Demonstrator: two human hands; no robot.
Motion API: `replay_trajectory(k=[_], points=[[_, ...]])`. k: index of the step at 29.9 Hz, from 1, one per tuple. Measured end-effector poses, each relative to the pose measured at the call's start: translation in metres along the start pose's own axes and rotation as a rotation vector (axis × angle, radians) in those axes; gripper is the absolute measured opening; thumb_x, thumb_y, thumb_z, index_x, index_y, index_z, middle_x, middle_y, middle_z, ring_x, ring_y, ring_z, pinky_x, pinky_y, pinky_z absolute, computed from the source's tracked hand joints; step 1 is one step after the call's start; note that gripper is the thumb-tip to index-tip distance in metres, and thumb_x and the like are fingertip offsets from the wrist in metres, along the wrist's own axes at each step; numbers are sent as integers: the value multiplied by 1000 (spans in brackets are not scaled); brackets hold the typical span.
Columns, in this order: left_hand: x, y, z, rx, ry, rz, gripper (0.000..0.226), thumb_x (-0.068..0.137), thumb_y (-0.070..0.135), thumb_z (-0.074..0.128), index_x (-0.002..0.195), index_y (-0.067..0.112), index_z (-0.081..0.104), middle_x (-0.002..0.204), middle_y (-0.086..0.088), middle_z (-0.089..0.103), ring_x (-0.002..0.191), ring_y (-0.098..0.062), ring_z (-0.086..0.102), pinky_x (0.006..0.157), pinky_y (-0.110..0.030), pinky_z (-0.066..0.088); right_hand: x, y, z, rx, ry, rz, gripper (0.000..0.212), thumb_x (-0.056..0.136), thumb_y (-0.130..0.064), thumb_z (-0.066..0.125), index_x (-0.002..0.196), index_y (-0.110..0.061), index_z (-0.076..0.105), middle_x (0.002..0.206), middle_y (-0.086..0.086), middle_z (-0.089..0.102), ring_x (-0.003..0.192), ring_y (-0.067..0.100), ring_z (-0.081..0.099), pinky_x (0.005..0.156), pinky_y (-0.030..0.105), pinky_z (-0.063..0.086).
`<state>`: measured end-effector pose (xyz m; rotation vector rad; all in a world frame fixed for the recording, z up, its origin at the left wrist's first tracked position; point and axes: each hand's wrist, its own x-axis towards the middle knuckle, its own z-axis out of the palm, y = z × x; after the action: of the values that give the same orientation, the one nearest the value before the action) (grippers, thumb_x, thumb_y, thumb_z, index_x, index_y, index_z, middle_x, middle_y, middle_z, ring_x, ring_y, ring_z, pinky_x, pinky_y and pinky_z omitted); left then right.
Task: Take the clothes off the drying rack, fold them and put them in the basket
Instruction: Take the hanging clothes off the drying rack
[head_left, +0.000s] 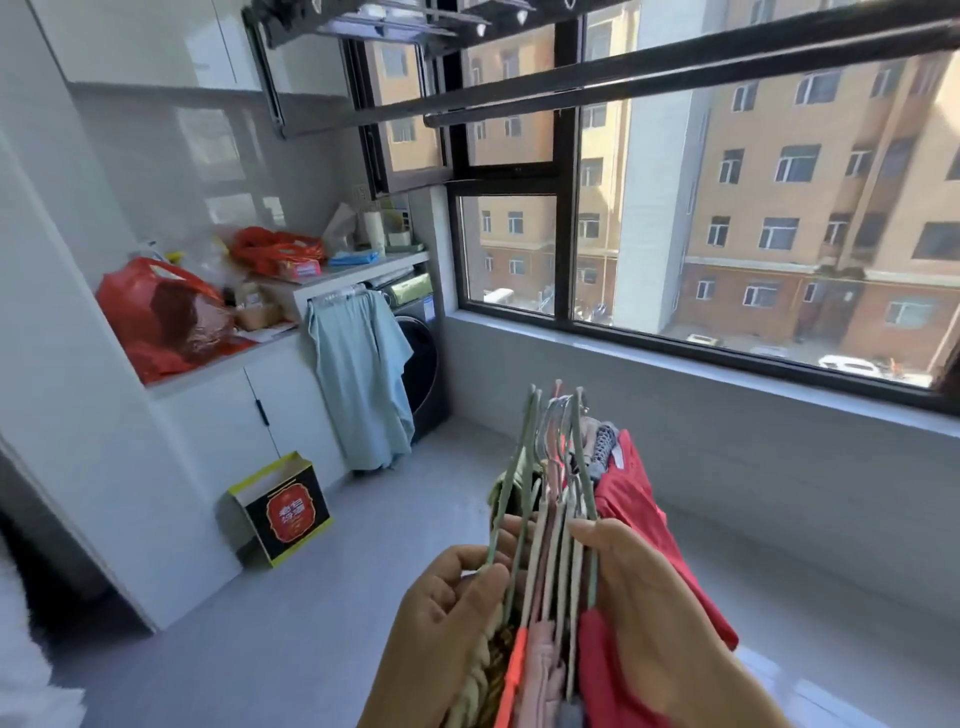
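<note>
A bundle of several clothes on hangers (558, 499) is in front of me at the bottom centre, hooks pointing up. A red garment (636, 506) hangs on its right side, with pink and olive pieces beside it. My left hand (441, 608) grips the left side of the hangers. My right hand (654, 613) holds the right side, with its thumb pressed against the hangers. The dark bars of the ceiling drying rack (597, 83) overhead carry no clothes. A light blue garment (363, 374) hangs from the counter edge at the left. No basket is in view.
A white counter (332, 280) at the left carries red bags (166, 312) and clutter. A dark washing machine (423, 358) stands under it. A black and yellow box (283, 506) stands on the grey floor. A large window (675, 234) and its sill fill the right side.
</note>
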<state>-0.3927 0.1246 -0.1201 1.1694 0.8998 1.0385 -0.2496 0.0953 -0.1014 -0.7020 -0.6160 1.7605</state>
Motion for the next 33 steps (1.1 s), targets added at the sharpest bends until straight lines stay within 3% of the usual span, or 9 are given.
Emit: replay_trajectory(k=[4, 8, 11, 16, 19, 25, 28, 30, 33], points=[[-57, -4, 11, 21, -58, 4, 9, 86, 4, 56, 88, 2, 64, 74, -4, 74, 66, -10, 70, 55, -15, 51, -58, 23, 9, -65, 121, -40, 86, 30, -31, 85, 107, 2, 68, 114, 25, 64, 101, 35, 63, 90, 41, 53], [-121, -16, 10, -33, -113, -25, 9, 84, 10, 61, 89, 2, 63, 78, -12, 73, 71, -20, 71, 59, -23, 54, -122, 58, 29, -62, 190, -115, 55, 62, -21, 63, 109, 8, 63, 115, 27, 62, 86, 30, 66, 78, 35, 56], [-175, -20, 8, -23, -174, -33, 11, 83, 13, 64, 89, 4, 63, 77, -12, 73, 68, -22, 70, 58, -26, 54, -171, 89, 44, -51, 248, -160, 53, 67, -21, 58, 110, 10, 61, 108, 27, 65, 82, 28, 67, 72, 33, 58], [-266, -22, 8, 7, -219, -21, 17, 78, 21, 61, 88, 7, 63, 74, -9, 73, 65, -21, 69, 58, -26, 54, -251, 131, 71, -74, 340, -183, 53, 70, -18, 65, 115, 9, 59, 119, 30, 58, 87, 29, 64, 72, 33, 58], [-320, -23, 8, 27, -227, -10, 9, 85, 17, 59, 87, 9, 63, 73, -7, 72, 66, -20, 69, 60, -27, 54, -300, 155, 87, -77, 349, -191, 48, 72, -20, 55, 112, 6, 62, 115, 26, 62, 84, 26, 66, 70, 30, 57], [-440, -30, 5, 0, -182, -7, 10, 85, 19, 60, 87, 9, 62, 78, -10, 73, 71, -22, 69, 66, -31, 55, -396, 210, 113, -94, 281, -157, 51, 72, -21, 53, 116, 4, 60, 117, 23, 63, 87, 25, 66, 67, 27, 58], [-504, -35, 2, -54, -144, 3, 19, 79, 25, 66, 86, 8, 64, 81, -13, 72, 74, -25, 69, 70, -33, 55, -443, 241, 121, -126, 235, -133, 53, 71, -22, 63, 118, 3, 59, 120, 25, 60, 94, 29, 64, 72, 33, 57], [-545, -40, 0, -129, -109, -21, 17, 78, 27, 69, 79, 10, 67, 81, -13, 72, 77, -25, 69, 71, -33, 55, -474, 263, 127, -135, 220, -122, 65, 63, -26, 74, 118, 5, 58, 121, 29, 58, 102, 37, 60, 81, 38, 55], [-599, -43, -7, -141, -47, -63, 16, 78, 29, 68, 73, 14, 69, 84, -15, 71, 81, -27, 67, 78, -37, 55, -512, 292, 139, -149, 261, -97, 72, 60, -26, 73, 120, 10, 54, 111, 33, 59, 91, 36, 61, 76, 37, 56]])
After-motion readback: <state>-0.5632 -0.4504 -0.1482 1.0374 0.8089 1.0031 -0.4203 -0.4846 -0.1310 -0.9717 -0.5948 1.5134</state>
